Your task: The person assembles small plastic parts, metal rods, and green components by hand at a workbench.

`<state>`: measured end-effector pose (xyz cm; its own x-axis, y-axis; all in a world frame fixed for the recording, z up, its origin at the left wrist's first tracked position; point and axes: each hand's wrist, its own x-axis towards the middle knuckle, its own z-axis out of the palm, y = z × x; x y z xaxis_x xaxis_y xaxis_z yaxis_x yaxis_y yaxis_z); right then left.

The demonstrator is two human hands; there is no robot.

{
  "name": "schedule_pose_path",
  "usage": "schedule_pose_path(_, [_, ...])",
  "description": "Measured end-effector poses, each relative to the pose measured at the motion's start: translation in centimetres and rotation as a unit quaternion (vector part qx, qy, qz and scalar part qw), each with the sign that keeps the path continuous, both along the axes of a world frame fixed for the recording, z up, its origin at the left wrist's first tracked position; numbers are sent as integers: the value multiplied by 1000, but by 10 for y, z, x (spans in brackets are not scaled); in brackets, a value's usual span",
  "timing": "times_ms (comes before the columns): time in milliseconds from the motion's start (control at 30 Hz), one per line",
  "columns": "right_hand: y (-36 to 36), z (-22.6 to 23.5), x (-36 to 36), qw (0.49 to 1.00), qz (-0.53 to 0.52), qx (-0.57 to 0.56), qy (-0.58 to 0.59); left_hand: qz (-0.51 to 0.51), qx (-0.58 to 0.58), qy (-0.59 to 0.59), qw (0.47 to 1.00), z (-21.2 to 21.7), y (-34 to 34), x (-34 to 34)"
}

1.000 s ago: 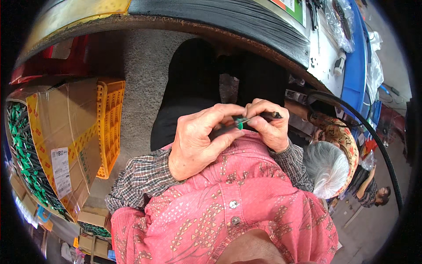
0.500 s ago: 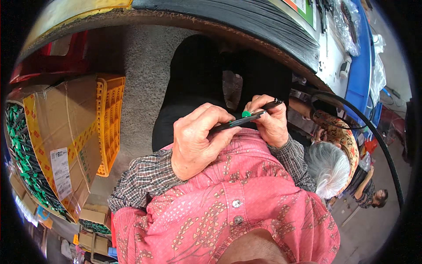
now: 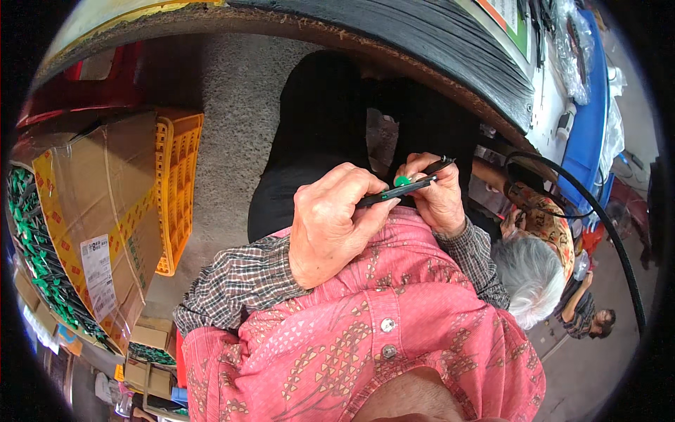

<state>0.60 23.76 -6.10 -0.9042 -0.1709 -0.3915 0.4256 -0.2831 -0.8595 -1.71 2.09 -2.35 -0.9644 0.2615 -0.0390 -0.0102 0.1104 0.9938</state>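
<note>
- Head view: left hand [image 3: 330,228] pinches the near end of a thin black tool [image 3: 404,187] held over the lap.
- Right hand [image 3: 436,197] grips its far end, fingers closed, beside a green piece [image 3: 401,181].
- Cardboard box [image 3: 91,225] sits at left.

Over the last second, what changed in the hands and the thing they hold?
The dark slim tool with the green piece tilted from near level to rising rightward, and both hands drifted slightly up. The left hand and right hand kept their grip; the cardboard box stayed put.
</note>
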Motion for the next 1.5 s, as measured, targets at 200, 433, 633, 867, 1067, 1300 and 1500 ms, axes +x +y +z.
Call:
schedule_pose_path(200, [0,0,3,1000,-14,0,-8,-5,-4,1,1000,-1,-1,0])
schedule_pose_path(433, [-4,14,-2,995,0,68,67,-18,-2,-1,1000,6,-2,-3])
schedule_pose_path(633, [-12,43,-8,972,80,196,107,-63,-10,34,997,10,0,-4])
schedule_pose_path(867, [-12,44,-6,961,80,216,153,-64,-11,47,997,10,5,1])
schedule_pose_path(1067, [-9,54,-2,987,66,126,74,-32,-7,75,997,13,8,7])
schedule_pose_path(1300, [3,64,-2,975,96,197,44,-17,29,-63,997,17,-1,11])
schedule_pose_path(1500, [6,58,-4,913,78,308,255,-19,51,-53,997,14,-2,15])
